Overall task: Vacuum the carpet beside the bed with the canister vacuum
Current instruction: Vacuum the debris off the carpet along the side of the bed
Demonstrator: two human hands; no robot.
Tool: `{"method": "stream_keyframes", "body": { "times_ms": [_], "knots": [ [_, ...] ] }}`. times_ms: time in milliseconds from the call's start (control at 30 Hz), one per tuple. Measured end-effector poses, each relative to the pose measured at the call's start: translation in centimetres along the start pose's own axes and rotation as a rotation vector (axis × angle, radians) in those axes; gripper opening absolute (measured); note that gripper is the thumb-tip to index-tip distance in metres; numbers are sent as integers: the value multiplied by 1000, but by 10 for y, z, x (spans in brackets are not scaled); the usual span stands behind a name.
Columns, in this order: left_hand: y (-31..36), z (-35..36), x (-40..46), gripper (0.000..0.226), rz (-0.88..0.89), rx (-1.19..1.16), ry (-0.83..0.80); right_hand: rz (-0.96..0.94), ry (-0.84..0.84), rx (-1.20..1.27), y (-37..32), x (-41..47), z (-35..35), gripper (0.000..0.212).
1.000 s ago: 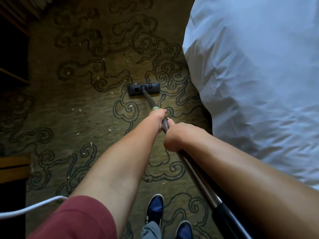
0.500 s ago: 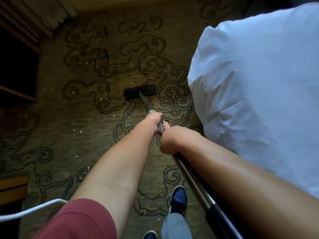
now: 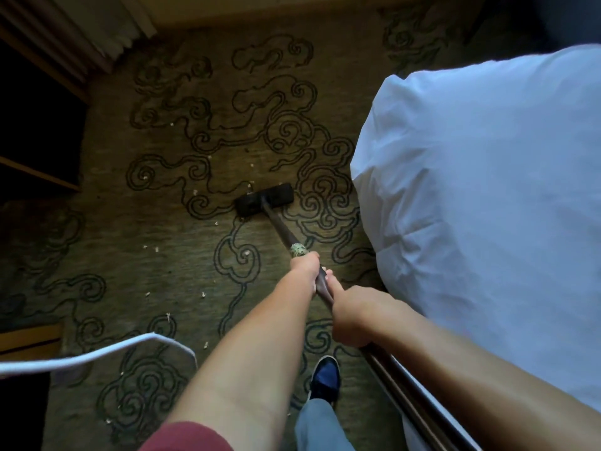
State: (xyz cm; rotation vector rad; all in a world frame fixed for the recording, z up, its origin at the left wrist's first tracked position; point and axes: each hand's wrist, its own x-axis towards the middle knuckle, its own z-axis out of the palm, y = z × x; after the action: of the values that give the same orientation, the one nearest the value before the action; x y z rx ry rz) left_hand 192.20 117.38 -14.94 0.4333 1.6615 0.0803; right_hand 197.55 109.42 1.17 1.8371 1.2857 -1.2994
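No lettering, label, brand mark or number is showing anywhere that can be read.
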Motion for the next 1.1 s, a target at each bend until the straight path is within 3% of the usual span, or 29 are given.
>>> {"method": "stream_keyframes", "body": {
  "times_ms": [100,267,467,567,833,1100],
  "knots": [
    [-13,-8,-14,23,-32,32,30,-3,-46,3,-3,-15,4,105],
    [12,-24,-36,35,-24,78,11,-15,-38,-22,-22,-36,-25,105],
    [119,-47,-28,40,96,220,13,2,68,32,-65,-34,-99,104],
    [180,-73,-6,30,139,214,22,-18,116,80,-105,-3,-142,101],
    [289,-145,78,29,72,183,11,-17,160,26,-190,106,-214,103],
    [269,-145,129,30,-18,120,-44,-7,128,-42,-198,148,-203,102]
  ]
}}
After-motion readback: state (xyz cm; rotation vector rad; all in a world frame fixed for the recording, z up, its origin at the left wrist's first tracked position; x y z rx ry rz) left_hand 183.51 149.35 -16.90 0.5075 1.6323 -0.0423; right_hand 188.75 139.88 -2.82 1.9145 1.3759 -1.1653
